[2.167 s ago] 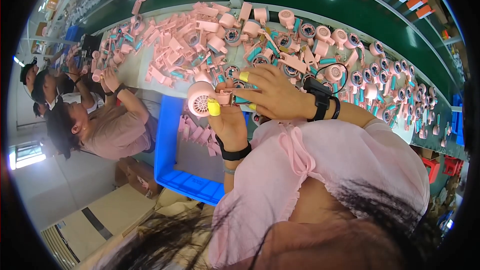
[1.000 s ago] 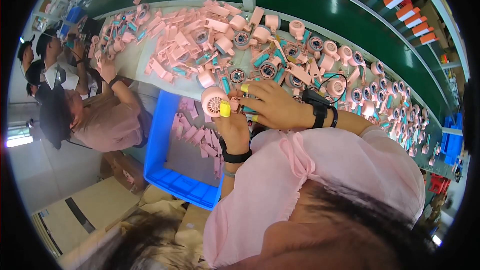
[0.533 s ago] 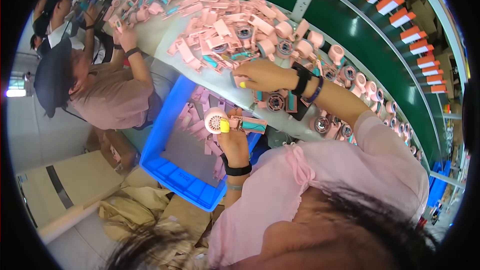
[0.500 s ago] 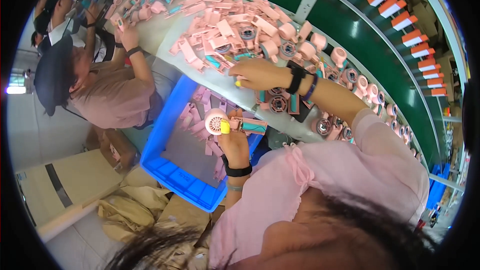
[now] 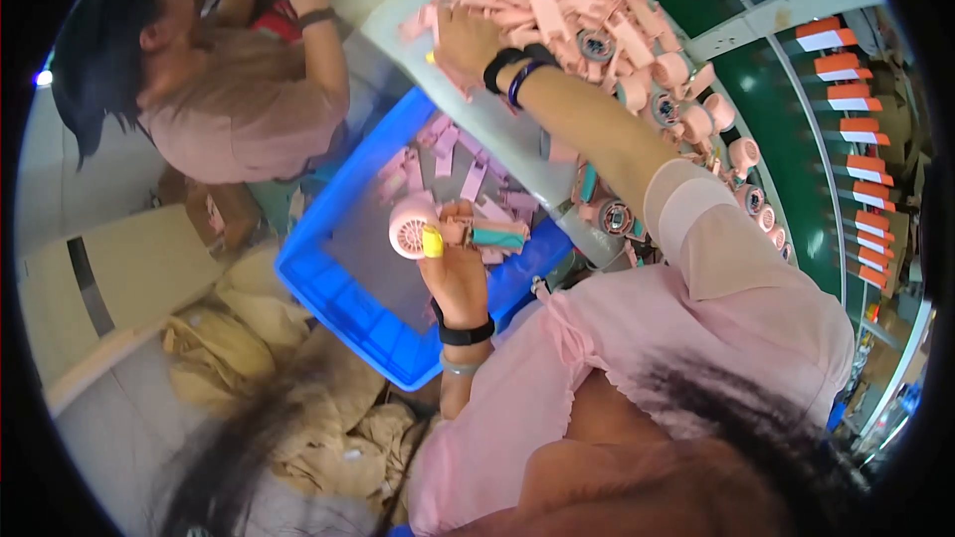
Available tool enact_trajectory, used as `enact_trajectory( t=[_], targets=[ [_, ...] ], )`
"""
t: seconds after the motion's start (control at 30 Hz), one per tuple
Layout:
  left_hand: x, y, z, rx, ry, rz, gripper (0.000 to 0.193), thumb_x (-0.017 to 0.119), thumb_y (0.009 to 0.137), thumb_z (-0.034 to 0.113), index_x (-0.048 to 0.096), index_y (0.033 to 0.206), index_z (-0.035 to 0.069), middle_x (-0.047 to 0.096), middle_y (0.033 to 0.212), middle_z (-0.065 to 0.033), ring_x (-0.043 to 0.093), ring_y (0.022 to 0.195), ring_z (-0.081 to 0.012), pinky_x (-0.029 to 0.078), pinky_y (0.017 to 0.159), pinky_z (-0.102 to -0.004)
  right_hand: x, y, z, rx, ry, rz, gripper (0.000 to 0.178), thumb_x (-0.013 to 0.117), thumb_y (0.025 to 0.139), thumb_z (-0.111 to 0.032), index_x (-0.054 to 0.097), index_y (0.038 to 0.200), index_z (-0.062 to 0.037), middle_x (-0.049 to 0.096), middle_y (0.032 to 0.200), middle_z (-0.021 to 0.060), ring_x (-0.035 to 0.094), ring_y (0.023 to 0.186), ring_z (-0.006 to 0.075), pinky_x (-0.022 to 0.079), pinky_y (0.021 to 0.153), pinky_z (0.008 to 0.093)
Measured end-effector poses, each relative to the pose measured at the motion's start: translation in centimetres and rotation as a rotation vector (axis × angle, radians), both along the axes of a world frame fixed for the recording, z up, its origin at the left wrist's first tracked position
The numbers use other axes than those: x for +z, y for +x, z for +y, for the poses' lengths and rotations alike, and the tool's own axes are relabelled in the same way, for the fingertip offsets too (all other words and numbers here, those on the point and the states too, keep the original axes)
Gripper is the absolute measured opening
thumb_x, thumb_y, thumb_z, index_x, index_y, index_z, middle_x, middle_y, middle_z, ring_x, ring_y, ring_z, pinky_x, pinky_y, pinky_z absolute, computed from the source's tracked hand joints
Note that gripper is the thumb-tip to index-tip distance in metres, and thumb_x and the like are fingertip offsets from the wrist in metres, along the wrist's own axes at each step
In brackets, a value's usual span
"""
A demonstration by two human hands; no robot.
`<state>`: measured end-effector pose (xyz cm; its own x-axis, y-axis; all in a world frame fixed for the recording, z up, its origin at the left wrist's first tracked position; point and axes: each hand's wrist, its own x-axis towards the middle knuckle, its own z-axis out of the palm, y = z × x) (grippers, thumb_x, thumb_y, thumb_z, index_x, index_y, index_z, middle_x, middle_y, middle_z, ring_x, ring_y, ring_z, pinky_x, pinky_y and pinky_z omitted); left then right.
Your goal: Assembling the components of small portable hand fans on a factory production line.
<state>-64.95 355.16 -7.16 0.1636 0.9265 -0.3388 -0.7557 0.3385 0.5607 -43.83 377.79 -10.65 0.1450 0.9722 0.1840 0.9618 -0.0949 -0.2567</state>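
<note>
My left hand [image 5: 462,283] is closed around a pink handheld fan [image 5: 412,227] with its casing open. A round grille shows at the fan's head, and a teal battery [image 5: 497,237] lies in its handle. The thumb, in a yellow finger cover, presses near the head. My right hand [image 5: 470,44] is at the left edge of a heap of pink plastic casing pieces [image 5: 542,15] on the table. Its fingers are curled downward beside a pink piece [image 5: 456,82]; the hand hides what they grip, if anything.
Beneath my left hand is a blue bin [image 5: 343,323] with loose pink pieces [image 5: 438,154]. Several fan heads [image 5: 696,122] line the table's right side, before a green conveyor [image 5: 796,174]. A co-worker [image 5: 239,114] sits at the left. Brown sacks [image 5: 338,438] lie below.
My right hand has moved left and away from me to the heap's left edge. My left hand keeps the fan over the bin. The whole view has shifted.
</note>
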Motion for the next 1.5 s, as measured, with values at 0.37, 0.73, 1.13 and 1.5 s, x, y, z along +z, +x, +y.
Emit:
enact_trajectory(
  t=[0.37,0.73,1.13,1.5],
  targets=[
    [-0.1,0.6,1.1,0.080,0.020,-0.067,0.042,0.058,0.093,0.032,0.050,0.127,0.009,0.058,0.119,-0.0097,0.053,0.117,-0.0293,0.040,0.099,-0.0431,-1.3,-0.3,3.0,-0.047,-0.060,-0.041,0.060,0.064,0.069,-0.023,0.050,0.120,0.0049,0.061,0.104,0.0232,0.065,0.084,0.0363,0.052,0.067,0.0475],
    [1.3,2.9,1.0,0.042,0.007,-0.190,0.035,0.054,0.095,0.030,0.052,0.122,0.008,0.059,0.115,-0.0104,0.053,0.114,-0.0266,0.040,0.099,-0.0408,13.7,-0.1,-16.5,0.341,0.012,0.358,0.041,0.067,0.073,-0.022,0.058,0.110,-0.0079,0.059,0.088,0.0109,0.061,0.081,0.0288,0.048,0.062,0.0395],
    [5.5,10.5,-2.8,-0.250,0.015,-0.275,0.032,0.050,0.098,0.024,0.051,0.121,0.002,0.058,0.116,-0.0116,0.053,0.117,-0.0271,0.043,0.100,-0.0414,15.5,2.4,-35.1,0.105,0.072,0.231,0.057,0.072,0.065,-0.012,0.057,0.120,-0.0124,0.054,0.095,0.0070,0.057,0.084,0.0257,0.049,0.064,0.0352],
    [6.7,15.1,-6.7,-0.392,0.043,-0.242,0.034,0.056,0.095,0.023,0.050,0.122,0.004,0.060,0.113,-0.0122,0.058,0.106,-0.0242,0.047,0.094,-0.0402,16.3,3.6,-41.0,-0.043,0.204,0.134,0.048,0.070,0.071,-0.016,0.057,0.117,-0.0108,0.054,0.098,0.0074,0.057,0.088,0.0254,0.049,0.069,0.0349]
  ],
)
